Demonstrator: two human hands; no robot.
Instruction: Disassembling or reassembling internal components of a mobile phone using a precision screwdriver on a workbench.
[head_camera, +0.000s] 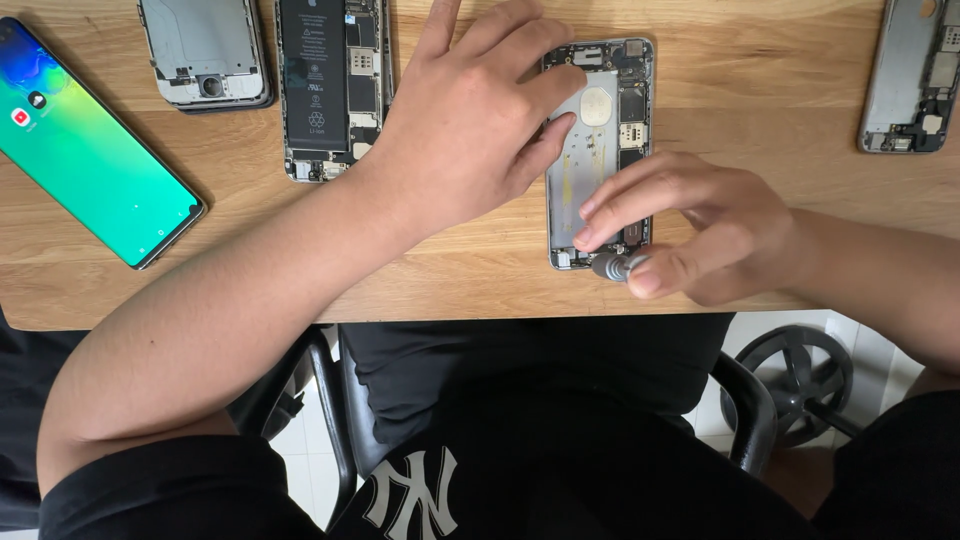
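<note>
An opened phone chassis (598, 160) with bare metal back and small boards lies on the wooden table (450, 270) near its front edge. My left hand (470, 120) rests on the chassis's upper left side, fingers pressing it down. My right hand (690, 225) grips a small grey screwdriver (615, 266) by its handle, held at the chassis's lower right corner. The screwdriver's tip is hidden by my fingers.
Another opened phone with a black battery (330, 85) lies left of my left hand. A smaller dismantled phone frame (205, 50) sits at the back left, a lit green-screened phone (90, 150) at far left, another frame (912, 75) at far right. Chair arms show below the table.
</note>
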